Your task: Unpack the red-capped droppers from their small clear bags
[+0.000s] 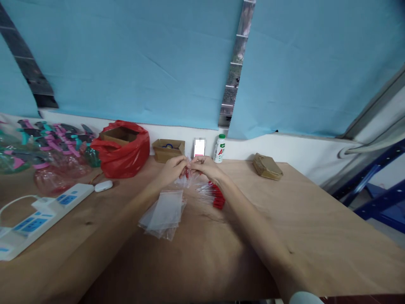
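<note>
My left hand (174,169) and my right hand (207,168) meet above the middle of the table, fingers pinched together. Between them they grip a small clear plastic bag (182,182), its lower part hanging below the fingers. Something red shows in or behind the bag; its kind is too small to make out. Close below lies a loose, fanned stack of flat clear plastic bags (165,213). Beside my right wrist rests a row of red-ended pieces (218,197) with thin, clear, shiny lengths pointing left.
A red plastic bag (128,162) around a carton, a small cardboard box (168,151), a phone (199,147) and a white bottle (219,150) stand along the wall. Spray bottles (53,169) and a power strip (38,221) occupy the left. A brown packet (267,166) lies right.
</note>
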`<state>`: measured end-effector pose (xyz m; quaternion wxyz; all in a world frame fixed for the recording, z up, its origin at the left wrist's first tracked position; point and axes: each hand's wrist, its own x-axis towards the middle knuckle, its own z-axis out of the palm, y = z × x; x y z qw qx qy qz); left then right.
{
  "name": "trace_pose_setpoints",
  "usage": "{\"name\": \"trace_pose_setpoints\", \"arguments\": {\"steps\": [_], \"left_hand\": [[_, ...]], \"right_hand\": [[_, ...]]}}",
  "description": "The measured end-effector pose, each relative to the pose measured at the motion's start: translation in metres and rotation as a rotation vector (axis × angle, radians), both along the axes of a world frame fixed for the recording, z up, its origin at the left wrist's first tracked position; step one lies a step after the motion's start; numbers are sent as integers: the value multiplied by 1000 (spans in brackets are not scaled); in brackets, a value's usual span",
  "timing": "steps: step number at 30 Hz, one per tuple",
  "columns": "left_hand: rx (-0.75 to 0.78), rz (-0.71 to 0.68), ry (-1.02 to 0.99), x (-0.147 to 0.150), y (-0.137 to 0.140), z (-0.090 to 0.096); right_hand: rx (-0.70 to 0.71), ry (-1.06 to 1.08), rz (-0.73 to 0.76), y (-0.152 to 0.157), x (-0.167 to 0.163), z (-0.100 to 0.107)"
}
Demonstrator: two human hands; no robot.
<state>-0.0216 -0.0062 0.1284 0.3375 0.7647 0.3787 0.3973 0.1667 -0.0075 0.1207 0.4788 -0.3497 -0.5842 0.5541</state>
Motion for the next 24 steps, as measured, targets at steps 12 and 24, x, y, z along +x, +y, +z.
{"name": "trace_pose_setpoints", "arguments": {"steps": [12, 24], "left_hand": [[-151, -114, -55, -2, -1, 3], [-13, -165, -221, 3, -3, 0]], "right_hand": [[-5, -3, 119, -2, 3, 1], [36, 129, 214, -7, -2, 7]]}}
